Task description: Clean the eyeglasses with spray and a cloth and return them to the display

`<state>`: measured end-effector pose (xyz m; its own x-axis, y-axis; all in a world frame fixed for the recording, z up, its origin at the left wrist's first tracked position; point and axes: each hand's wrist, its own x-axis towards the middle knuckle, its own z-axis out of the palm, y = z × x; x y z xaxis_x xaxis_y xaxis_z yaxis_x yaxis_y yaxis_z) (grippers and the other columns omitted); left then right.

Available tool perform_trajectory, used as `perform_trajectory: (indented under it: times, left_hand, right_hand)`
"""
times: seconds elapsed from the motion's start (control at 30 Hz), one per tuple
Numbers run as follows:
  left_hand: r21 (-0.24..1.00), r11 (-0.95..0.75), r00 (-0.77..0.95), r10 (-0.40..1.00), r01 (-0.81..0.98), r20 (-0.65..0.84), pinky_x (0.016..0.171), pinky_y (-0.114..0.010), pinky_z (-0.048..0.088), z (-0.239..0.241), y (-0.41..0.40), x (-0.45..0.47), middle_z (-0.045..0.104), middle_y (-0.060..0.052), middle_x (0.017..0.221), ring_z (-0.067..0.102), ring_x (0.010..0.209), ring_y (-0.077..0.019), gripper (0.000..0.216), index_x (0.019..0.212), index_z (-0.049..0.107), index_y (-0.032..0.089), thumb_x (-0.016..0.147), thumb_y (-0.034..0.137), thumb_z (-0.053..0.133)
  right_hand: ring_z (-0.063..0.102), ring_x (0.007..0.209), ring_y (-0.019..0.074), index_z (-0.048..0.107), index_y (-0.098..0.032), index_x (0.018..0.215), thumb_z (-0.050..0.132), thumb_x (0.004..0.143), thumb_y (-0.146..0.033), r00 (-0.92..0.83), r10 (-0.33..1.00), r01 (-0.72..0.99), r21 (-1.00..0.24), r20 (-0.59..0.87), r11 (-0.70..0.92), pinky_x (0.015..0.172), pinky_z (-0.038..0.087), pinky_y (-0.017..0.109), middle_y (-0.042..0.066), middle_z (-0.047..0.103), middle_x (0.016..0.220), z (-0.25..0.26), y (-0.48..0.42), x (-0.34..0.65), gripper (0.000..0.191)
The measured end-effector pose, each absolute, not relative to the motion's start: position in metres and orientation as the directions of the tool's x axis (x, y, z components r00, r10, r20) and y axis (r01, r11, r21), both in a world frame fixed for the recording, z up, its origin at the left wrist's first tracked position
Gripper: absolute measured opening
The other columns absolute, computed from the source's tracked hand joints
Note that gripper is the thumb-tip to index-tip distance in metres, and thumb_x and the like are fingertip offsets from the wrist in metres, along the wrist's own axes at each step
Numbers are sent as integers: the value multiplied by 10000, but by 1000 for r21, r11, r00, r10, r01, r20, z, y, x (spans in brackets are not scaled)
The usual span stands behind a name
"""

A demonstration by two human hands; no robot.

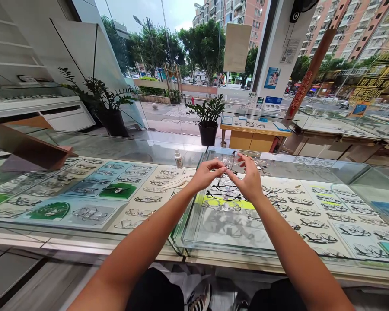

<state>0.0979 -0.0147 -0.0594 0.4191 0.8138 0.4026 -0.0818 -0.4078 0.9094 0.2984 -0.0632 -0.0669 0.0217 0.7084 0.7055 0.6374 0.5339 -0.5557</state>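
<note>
My left hand (210, 172) and my right hand (249, 178) meet above the glass display case (194, 259), fingertips close together. Between them is a pair of eyeglasses (233, 159), with one thin dark temple sticking up past the right fingers; the rest is mostly hidden by the hands. Both hands are closed in a pinch on this frame. Just below them, several more eyeglasses (223, 205) lie in a column, some dark-rimmed and some clear. A small white bottle (178, 160) stands on the counter to the left of my left hand.
Rows of eyeglasses (320, 238) fill the case on the right and the left section, where green pads (118, 191) also lie. A tilted brown panel (29, 144) rises at far left. Beyond the counter are a potted plant (208, 131) and a wooden display table (254, 139) by the window.
</note>
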Motion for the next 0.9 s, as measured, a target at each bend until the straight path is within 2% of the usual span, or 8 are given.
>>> perform_trajectory:
  times: [0.23,0.43,0.5,0.57,0.67,0.77,0.83,0.9]
  left_hand:
    - [865,-502,509,749,18,424,733,-299,523,-54,-13,88,686,-58,882,629,777,-158,411,834,753,162,885,562,832]
    - [846,-528,458,770,66,444,738,-304,525,-56,-11,89,707,-68,884,644,796,-175,428,842,760,169,879,591,820]
    - [851,-521,430,784,63,448,742,-306,536,-58,-10,91,712,-66,874,646,778,-169,440,843,760,166,870,599,827]
    - [869,-492,397,806,40,439,729,-303,553,-59,-8,92,712,-64,866,650,774,-166,456,842,757,163,846,609,848]
    - [912,-409,330,857,-27,395,714,-301,590,-62,-3,90,714,-58,868,665,789,-167,489,845,757,165,786,631,893]
    - [937,-336,238,906,-95,349,720,-307,617,-63,2,88,723,-47,842,675,780,-164,520,850,771,174,718,649,937]
    - [939,-311,170,927,-146,333,733,-317,630,-62,4,86,736,-47,835,683,781,-165,541,851,776,179,679,658,959]
    - [932,-303,100,940,-198,327,759,-332,643,-61,6,84,751,-51,854,696,803,-169,559,850,774,183,645,662,977]
  right_hand:
    - [679,970,313,606,-217,1406,758,922,-506,-58,764,715,-507,643,481,961,528,504,142,716,1233,-63,-62,308,583]
    - [674,934,307,606,-207,1350,740,886,-438,-36,801,764,-501,597,407,880,530,469,142,724,1203,-68,-59,309,535]
    - [674,922,307,594,-197,1391,729,877,-419,-8,814,763,-523,580,380,868,537,471,147,723,1198,-69,-58,309,575]
    - [685,931,306,534,-200,1511,713,886,-413,20,827,755,-551,562,356,881,551,480,163,710,1264,-70,-58,310,685]
    - [702,1101,338,466,-243,1618,685,923,-475,43,838,763,-560,544,324,967,561,510,181,636,1442,-69,-58,313,765]
    - [627,1342,382,504,-251,1592,658,944,-561,86,856,807,-539,510,241,1068,538,541,179,553,1568,-66,-59,316,734]
    - [597,1391,387,542,-231,1543,642,951,-589,122,869,836,-522,480,172,1090,526,537,181,546,1580,-64,-59,317,699]
    - [620,1347,383,606,-202,1446,623,962,-615,141,884,862,-494,446,112,1079,523,522,186,584,1528,-63,-58,318,637]
